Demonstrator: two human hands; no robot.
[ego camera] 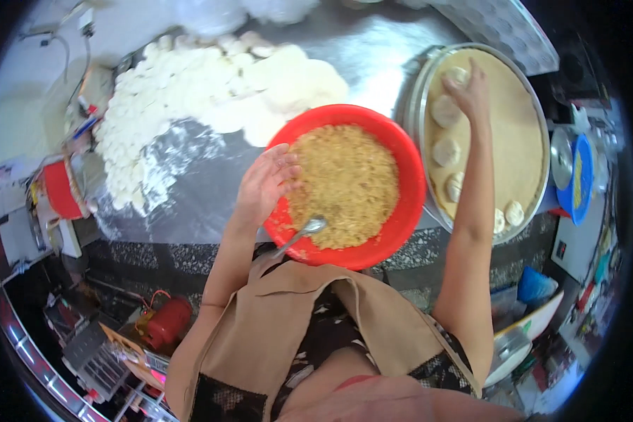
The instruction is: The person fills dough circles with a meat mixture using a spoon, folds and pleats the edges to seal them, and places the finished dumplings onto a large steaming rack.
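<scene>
At the far side of a round metal tray (511, 132), lined with a tan sheet, my right hand (469, 95) has its thumb and fingers around a pale dough bun (458, 75). Several more stuffed dough buns (446, 152) lie along the tray's left and near edges; my forearm hides part of the tray. My left hand (268, 182) is empty, fingers apart, over the left rim of a red plastic basin (412, 211). Crumbly yellowish filling (345, 184) fills much of the basin. A metal spoon (315, 226) rests in it, its handle towards me.
Many overlapping round dough wrappers (205, 89) cover the far left of the metal worktop (200, 211), with loose flour (174, 153) beside them. A blue basin (577, 179) stands right of the tray. Below left is a red gas cylinder (170, 322).
</scene>
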